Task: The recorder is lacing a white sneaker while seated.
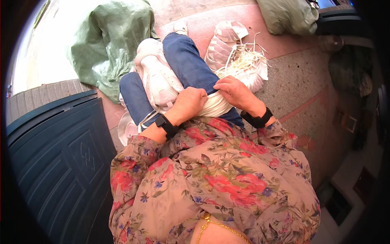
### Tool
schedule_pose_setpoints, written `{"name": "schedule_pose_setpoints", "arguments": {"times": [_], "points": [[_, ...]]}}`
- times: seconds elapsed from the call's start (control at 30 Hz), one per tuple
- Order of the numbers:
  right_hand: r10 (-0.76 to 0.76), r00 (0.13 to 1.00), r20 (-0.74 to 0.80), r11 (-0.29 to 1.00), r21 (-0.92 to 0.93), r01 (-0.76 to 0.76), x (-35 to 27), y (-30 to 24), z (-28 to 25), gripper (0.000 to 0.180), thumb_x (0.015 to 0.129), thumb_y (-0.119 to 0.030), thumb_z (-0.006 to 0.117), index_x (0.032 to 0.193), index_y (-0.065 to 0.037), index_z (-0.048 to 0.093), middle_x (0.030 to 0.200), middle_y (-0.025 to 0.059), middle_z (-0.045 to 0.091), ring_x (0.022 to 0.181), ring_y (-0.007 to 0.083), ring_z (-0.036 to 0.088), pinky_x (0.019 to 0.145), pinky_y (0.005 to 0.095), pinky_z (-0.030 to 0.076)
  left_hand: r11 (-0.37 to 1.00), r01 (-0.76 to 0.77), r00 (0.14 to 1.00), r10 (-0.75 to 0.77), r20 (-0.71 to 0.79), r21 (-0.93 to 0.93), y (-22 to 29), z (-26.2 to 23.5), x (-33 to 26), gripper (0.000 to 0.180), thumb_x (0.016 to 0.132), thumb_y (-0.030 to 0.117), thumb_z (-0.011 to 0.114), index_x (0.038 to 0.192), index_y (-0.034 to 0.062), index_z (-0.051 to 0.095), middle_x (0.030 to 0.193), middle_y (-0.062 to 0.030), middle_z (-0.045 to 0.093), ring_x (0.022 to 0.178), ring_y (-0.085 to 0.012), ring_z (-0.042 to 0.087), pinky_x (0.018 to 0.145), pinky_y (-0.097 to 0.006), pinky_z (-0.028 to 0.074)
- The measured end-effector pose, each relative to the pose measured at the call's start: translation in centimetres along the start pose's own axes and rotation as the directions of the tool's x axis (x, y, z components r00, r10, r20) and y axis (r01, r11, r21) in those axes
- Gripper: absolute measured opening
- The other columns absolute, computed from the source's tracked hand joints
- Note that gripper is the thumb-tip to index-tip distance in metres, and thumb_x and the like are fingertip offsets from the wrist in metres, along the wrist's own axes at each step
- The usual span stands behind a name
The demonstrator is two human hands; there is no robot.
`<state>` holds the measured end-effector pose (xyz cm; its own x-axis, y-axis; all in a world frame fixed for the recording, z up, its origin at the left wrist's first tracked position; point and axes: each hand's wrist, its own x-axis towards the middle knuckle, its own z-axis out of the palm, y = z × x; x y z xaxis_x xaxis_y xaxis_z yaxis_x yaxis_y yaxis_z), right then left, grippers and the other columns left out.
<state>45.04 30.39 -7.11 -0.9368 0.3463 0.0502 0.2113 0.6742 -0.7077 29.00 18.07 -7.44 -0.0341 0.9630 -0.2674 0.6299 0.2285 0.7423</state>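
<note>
A bundle of white shoelaces (216,105) lies across my right thigh, over blue trousers. At its left side my left hand (191,103) is closed, its fingers curled in. Just to the right, my right hand (235,92) pinches with thumb and fingertips over the far edge of the laces. The fingertips of both hands are a short gap apart; whatever thin thing they grip is hidden or too small to make out. A pale white-pink mesh shoe upper (156,73) rests between my legs, with a loose lace trailing from it toward my left wrist.
Beyond my right knee, a pile of white shoe uppers (221,46) lies on the floor with a tangle of loose laces (250,59). A green sack (115,44) stands far left and another sack (288,16) far right. A blue panelled door (65,162) is close on my left.
</note>
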Motion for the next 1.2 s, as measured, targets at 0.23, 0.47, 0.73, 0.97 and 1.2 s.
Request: {"name": "schedule_pose_setpoints", "arguments": {"times": [0.23, 0.47, 0.73, 0.97, 1.2], "points": [[0.210, 0.977, 0.039, 0.890, 0.406, -0.207, 3.8, -4.6, 0.3, 0.022, 0.087, -0.020, 0.051, 0.085, 0.001, 0.060, 0.079, 0.0134, 0.059, 0.074, 0.0255, 0.057, 0.066, 0.0304, 0.044, 0.655, 0.049, 0.976, -0.191, -0.102, -0.754, 1.2, -4.1, -1.6, 0.010, 0.087, 0.011, 0.051, 0.093, 0.0036, 0.053, 0.063, -0.0010, 0.053, 0.054, -0.0091, 0.051, 0.050, -0.022, 0.041], [0.260, 0.964, -0.056, 0.912, 0.342, -0.226, 9.4, -4.3, -2.3, 0.031, 0.087, -0.025, 0.052, 0.077, 0.003, 0.060, 0.063, 0.0058, 0.055, 0.062, 0.0095, 0.050, 0.057, 0.0259, 0.040, 0.451, -0.019, 0.921, -0.340, -0.192, -0.892, -1.9, -13.8, -7.0, 0.013, 0.087, 0.013, 0.054, 0.092, 0.0015, 0.056, 0.066, 0.0024, 0.050, 0.057, -0.0060, 0.045, 0.052, -0.018, 0.034], [-0.133, 0.960, -0.247, 0.965, 0.187, 0.182, 10.0, -5.9, 5.0, 0.021, 0.083, -0.016, 0.047, 0.096, -0.002, 0.055, 0.079, 0.0173, 0.059, 0.081, 0.0333, 0.058, 0.070, 0.0394, 0.046, 0.525, 0.196, 0.859, -0.499, -0.114, -0.828, -3.7, -7.4, -6.6, 0.014, 0.086, 0.014, 0.054, 0.086, -0.0001, 0.055, 0.063, -0.0034, 0.056, 0.049, -0.0073, 0.050, 0.044, -0.019, 0.040], [0.091, 0.974, 0.210, 0.831, 0.522, -0.190, 11.4, -7.5, 6.3, 0.027, 0.087, -0.024, 0.044, 0.088, 0.001, 0.056, 0.076, 0.0206, 0.059, 0.075, 0.0360, 0.058, 0.065, 0.0414, 0.045, 0.373, 0.077, 0.855, -0.502, -0.131, -0.925, -4.6, -7.6, -4.9, 0.016, 0.087, 0.018, 0.054, 0.087, 0.0012, 0.054, 0.067, -0.0037, 0.057, 0.051, -0.0068, 0.051, 0.047, -0.019, 0.041], [0.139, 0.990, 0.006, 0.986, 0.095, -0.139, 13.7, -4.3, 7.3, 0.025, 0.084, -0.021, 0.047, 0.080, 0.002, 0.057, 0.074, 0.0227, 0.058, 0.075, 0.0380, 0.057, 0.066, 0.0456, 0.044, 0.948, 0.303, 0.744, -0.300, -0.597, -0.099, -7.7, -7.2, -3.2, 0.017, 0.070, 0.012, 0.065, 0.081, -0.0011, 0.061, 0.070, -0.0134, 0.059, 0.064, -0.0244, 0.058, 0.062, -0.033, 0.046]]}}
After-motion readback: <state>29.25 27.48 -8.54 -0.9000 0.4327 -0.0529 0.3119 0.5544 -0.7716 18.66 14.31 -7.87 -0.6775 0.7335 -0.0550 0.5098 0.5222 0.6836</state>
